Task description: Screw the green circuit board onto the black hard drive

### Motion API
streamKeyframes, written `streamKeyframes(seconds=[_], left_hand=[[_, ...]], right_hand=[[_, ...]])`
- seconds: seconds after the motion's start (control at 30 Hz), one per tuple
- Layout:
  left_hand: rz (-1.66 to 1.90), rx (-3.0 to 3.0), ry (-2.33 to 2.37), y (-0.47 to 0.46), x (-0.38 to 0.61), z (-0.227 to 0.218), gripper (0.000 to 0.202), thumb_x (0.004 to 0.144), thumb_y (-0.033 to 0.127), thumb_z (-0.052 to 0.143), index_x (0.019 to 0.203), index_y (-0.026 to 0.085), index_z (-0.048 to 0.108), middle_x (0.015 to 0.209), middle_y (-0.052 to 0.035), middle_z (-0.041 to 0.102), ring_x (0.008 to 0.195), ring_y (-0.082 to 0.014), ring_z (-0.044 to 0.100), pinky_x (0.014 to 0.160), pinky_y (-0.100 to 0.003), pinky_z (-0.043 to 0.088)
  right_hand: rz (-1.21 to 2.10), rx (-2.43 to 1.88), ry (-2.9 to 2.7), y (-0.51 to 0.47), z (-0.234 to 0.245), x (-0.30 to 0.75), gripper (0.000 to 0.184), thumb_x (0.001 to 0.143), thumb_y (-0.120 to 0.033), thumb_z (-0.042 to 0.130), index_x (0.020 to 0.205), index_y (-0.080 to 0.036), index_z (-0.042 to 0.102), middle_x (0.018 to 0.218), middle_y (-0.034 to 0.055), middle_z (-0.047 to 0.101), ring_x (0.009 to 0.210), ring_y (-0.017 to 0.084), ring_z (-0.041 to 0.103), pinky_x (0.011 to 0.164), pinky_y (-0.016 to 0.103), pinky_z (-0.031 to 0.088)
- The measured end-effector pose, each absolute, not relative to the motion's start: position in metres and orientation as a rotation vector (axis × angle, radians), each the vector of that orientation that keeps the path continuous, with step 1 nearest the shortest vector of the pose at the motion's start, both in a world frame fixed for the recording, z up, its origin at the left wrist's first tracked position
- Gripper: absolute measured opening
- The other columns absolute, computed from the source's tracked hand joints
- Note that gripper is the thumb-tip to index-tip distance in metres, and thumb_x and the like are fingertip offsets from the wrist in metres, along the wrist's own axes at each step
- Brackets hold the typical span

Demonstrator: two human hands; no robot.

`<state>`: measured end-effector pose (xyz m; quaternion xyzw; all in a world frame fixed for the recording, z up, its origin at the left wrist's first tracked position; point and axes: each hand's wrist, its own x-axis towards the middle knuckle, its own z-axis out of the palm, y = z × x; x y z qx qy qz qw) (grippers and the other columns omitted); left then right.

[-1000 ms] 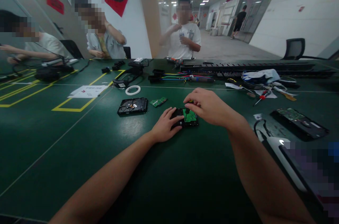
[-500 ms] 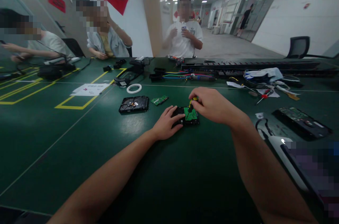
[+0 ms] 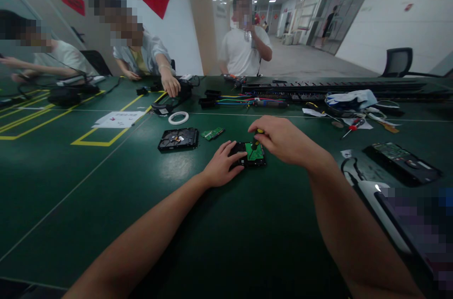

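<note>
A black hard drive (image 3: pixel 259 162) with a green circuit board (image 3: pixel 253 153) facing up lies flat on the table in front of me. My left hand (image 3: pixel 223 165) grips its left end, thumb along the near edge and fingers over the top and far side. Above the board, my right hand (image 3: pixel 276 137) is closed around the yellow-and-black handle of a screwdriver (image 3: pixel 255 140). The screwdriver stands nearly upright with its tip down at the board; the exact contact point is too small to make out.
Left of my hands lie another hard drive (image 3: pixel 178 139), a loose circuit board (image 3: pixel 213 134) and a white ring (image 3: pixel 179 118). A third drive (image 3: pixel 401 163), a red-handled screwdriver (image 3: pixel 354 125) and a pixelated screen (image 3: pixel 417 233) are rightward. Co-workers sit and stand across the table.
My hands stay nearly in place, with the right hand slightly turned on the screwdriver. Across the table, one co-worker's hand has come down onto the black headset; another has raised a bottle.
</note>
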<state>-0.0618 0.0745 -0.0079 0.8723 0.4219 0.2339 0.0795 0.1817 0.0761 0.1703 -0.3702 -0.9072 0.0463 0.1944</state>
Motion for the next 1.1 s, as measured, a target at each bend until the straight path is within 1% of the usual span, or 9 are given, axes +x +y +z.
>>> streamKeyframes(seconds=[0.07, 0.23, 0.33, 0.43, 0.6, 0.8, 0.93, 1.03, 1.1], left_hand=[[0.696, 2.618, 1.257, 0.0751, -0.0621, -0.0086, 0.053, 0.101, 0.041, 0.069, 0.153, 0.035, 0.059, 0.174, -0.009, 0.031, 0.161, -0.0407, 0.024, 0.127, -0.068, 0.032], [0.694, 2.633, 1.242, 0.0752, -0.0627, -0.0087, 0.052, 0.102, 0.041, 0.069, 0.153, 0.033, 0.06, 0.174, -0.0106, 0.03, 0.161, -0.0401, 0.023, 0.128, -0.067, 0.032], [0.693, 2.627, 1.249, 0.0754, -0.0627, -0.0091, 0.052, 0.102, 0.041, 0.069, 0.153, 0.033, 0.059, 0.174, -0.0107, 0.03, 0.161, -0.0407, 0.024, 0.127, -0.067, 0.033], [0.692, 2.623, 1.26, 0.0758, -0.0625, -0.0096, 0.053, 0.102, 0.042, 0.069, 0.153, 0.035, 0.059, 0.173, -0.0096, 0.031, 0.161, -0.0408, 0.024, 0.127, -0.068, 0.033], [0.704, 2.618, 1.257, 0.0754, -0.0626, -0.0093, 0.053, 0.101, 0.041, 0.07, 0.153, 0.036, 0.059, 0.173, -0.0087, 0.031, 0.161, -0.0404, 0.025, 0.127, -0.067, 0.033], [0.704, 2.627, 1.254, 0.0748, -0.0617, -0.0084, 0.053, 0.102, 0.041, 0.069, 0.153, 0.033, 0.06, 0.173, -0.0102, 0.031, 0.161, -0.0406, 0.024, 0.128, -0.066, 0.032], [0.71, 2.62, 1.253, 0.0755, -0.0617, -0.0094, 0.053, 0.101, 0.041, 0.07, 0.153, 0.034, 0.06, 0.174, -0.0095, 0.031, 0.161, -0.0405, 0.024, 0.128, -0.066, 0.032], [0.699, 2.614, 1.259, 0.0754, -0.0621, -0.0094, 0.053, 0.102, 0.041, 0.069, 0.153, 0.035, 0.059, 0.174, -0.0085, 0.03, 0.161, -0.0403, 0.024, 0.128, -0.066, 0.032], [0.696, 2.615, 1.259, 0.075, -0.0623, -0.0088, 0.052, 0.102, 0.041, 0.069, 0.153, 0.034, 0.06, 0.174, -0.0091, 0.03, 0.161, -0.0405, 0.024, 0.128, -0.066, 0.032]], right_hand=[[0.123, -1.067, -2.536, 0.0752, 0.1699, 0.181, 0.027, 0.096, -0.013, 0.057, 0.116, -0.017, 0.074, 0.119, 0.0117, 0.078, 0.107, 0.026, 0.07, 0.097, 0.037, 0.049], [0.111, -1.18, -2.521, 0.0729, 0.1723, 0.1794, 0.022, 0.093, -0.017, 0.06, 0.108, -0.013, 0.075, 0.105, 0.0121, 0.078, 0.089, 0.024, 0.069, 0.084, 0.036, 0.05], [0.097, -1.127, -2.521, 0.0726, 0.1733, 0.18, 0.021, 0.094, -0.018, 0.061, 0.107, -0.015, 0.076, 0.108, 0.0129, 0.076, 0.092, 0.024, 0.068, 0.086, 0.036, 0.05], [0.077, -1.078, -2.55, 0.0722, 0.1736, 0.1811, 0.023, 0.097, -0.019, 0.059, 0.111, -0.017, 0.078, 0.108, 0.0111, 0.077, 0.093, 0.023, 0.068, 0.088, 0.036, 0.049], [0.062, -1.107, -2.544, 0.0706, 0.1752, 0.1806, 0.026, 0.094, -0.015, 0.059, 0.108, -0.016, 0.08, 0.105, 0.011, 0.08, 0.092, 0.024, 0.07, 0.089, 0.036, 0.05], [0.107, -1.041, -2.54, 0.0724, 0.1753, 0.1779, 0.025, 0.104, -0.027, 0.059, 0.102, -0.019, 0.083, 0.102, 0.0091, 0.081, 0.096, 0.024, 0.072, 0.088, 0.036, 0.05], [0.113, -1.059, -2.548, 0.0745, 0.1734, 0.1796, 0.023, 0.104, -0.025, 0.06, 0.105, -0.019, 0.083, 0.105, 0.0084, 0.082, 0.098, 0.024, 0.074, 0.09, 0.037, 0.051], [0.108, -1.057, -2.547, 0.075, 0.1725, 0.1812, 0.023, 0.103, -0.022, 0.06, 0.111, -0.018, 0.081, 0.112, 0.0099, 0.082, 0.105, 0.026, 0.074, 0.094, 0.038, 0.051], [0.11, -1.06, -2.527, 0.0746, 0.1725, 0.1814, 0.022, 0.101, -0.02, 0.062, 0.115, -0.017, 0.079, 0.116, 0.0102, 0.082, 0.106, 0.026, 0.074, 0.095, 0.038, 0.051]])
